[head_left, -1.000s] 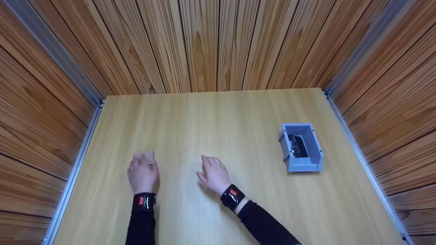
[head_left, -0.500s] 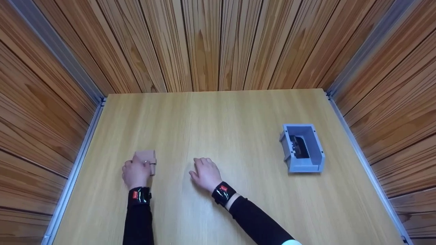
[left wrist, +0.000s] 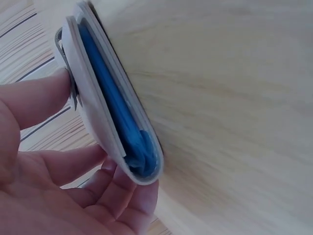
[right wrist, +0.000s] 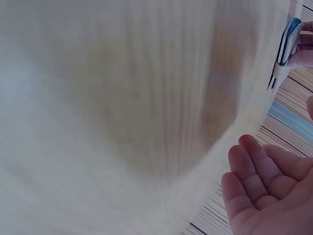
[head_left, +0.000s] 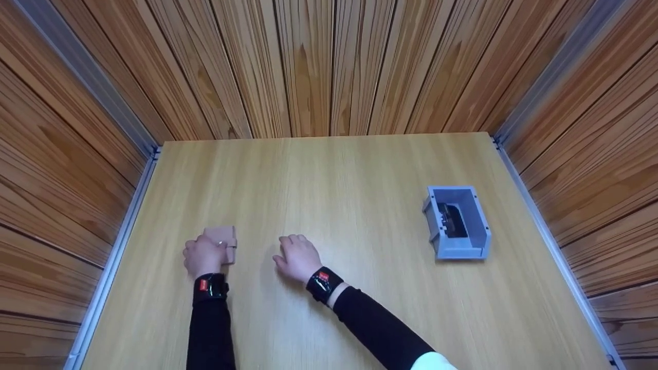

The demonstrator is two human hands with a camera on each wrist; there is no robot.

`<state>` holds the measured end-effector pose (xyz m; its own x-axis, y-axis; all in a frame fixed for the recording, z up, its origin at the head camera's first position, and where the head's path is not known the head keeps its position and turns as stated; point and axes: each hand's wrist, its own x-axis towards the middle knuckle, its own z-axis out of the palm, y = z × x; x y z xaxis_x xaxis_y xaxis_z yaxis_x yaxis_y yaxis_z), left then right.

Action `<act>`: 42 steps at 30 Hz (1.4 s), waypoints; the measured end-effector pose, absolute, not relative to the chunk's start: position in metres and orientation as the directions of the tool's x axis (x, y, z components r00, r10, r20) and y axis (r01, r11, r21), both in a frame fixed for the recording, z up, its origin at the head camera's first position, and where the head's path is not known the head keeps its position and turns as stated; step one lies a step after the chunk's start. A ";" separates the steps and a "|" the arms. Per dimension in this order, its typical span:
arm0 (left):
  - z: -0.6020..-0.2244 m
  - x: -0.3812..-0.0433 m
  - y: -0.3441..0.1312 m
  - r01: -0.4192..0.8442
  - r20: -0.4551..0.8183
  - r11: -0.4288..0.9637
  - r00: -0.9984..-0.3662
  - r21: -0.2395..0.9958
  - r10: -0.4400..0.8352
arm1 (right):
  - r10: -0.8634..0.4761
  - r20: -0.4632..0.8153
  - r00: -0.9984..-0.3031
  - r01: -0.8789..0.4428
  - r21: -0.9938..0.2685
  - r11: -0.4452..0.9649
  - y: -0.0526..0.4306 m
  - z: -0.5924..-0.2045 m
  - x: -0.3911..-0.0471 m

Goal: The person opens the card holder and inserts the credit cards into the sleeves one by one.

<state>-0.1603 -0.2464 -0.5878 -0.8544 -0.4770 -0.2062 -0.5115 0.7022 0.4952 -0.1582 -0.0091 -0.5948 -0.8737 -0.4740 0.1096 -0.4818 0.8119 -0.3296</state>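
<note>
A pale pink folding wallet point(head_left: 220, 233) with a closing strap lies on the left of the table, and blue lining shows between its layers in the left wrist view. My left hand point(head_left: 203, 256) holds it by its left side. The thumb point(left wrist: 44, 98) presses near the strap, while the fingers point(left wrist: 142, 205) curl against the folded spine. In the head view this hand covers part of the wallet. My right hand point(head_left: 299, 258) hovers over the table to the right of the wallet, its fingers loosely bent, holding nothing.
A blue-grey plastic bin point(head_left: 460, 253) stands at the right of the table. Inside it lies a black object point(head_left: 452, 221) whose kind I cannot tell. Wood-panelled walls point(head_left: 308, 67) and metal rails point(head_left: 555, 246) border the wooden table point(head_left: 329, 185).
My left hand has shifted from atop the wallet to its left side, uncovering more of it. My right hand has moved left, towards the wallet. The bin stays put.
</note>
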 end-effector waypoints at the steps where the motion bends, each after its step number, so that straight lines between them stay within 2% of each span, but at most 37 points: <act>1: -0.588 -0.160 -0.247 -0.509 -0.202 0.701 -0.855 0.500 -0.477 | -0.473 0.105 -0.875 -0.479 -0.329 0.814 -0.011 -0.595 -0.159; 6: -0.589 -0.161 -0.250 -0.499 -0.189 0.678 -0.857 0.540 -0.479 | -0.464 0.072 -0.883 -0.458 -0.350 0.817 -0.018 -0.598 -0.163; 12: -0.589 -0.162 -0.257 -0.527 -0.241 0.612 -0.838 0.590 -0.489 | -0.453 0.034 -0.891 -0.426 -0.410 0.807 -0.023 -0.600 -0.166; 16: -0.591 -0.161 -0.261 -0.498 -0.223 0.575 -0.848 0.649 -0.481 | -0.440 0.012 -0.898 -0.396 -0.458 0.796 -0.024 -0.598 -0.167; 28: -0.590 -0.156 -0.271 -0.486 -0.264 0.488 -0.851 0.725 -0.455 | -0.428 0.001 -0.904 -0.366 -0.522 0.771 -0.022 -0.597 -0.166; 37: -0.586 -0.153 -0.263 -0.476 -0.351 0.233 -0.834 0.848 -0.426 | -0.442 0.004 -0.897 -0.372 -0.547 0.750 -0.020 -0.597 -0.167; 42: -0.579 -0.153 -0.249 -0.450 -0.353 0.212 -0.857 0.868 -0.375 | -0.435 -0.012 -0.901 -0.347 -0.581 0.736 -0.019 -0.595 -0.171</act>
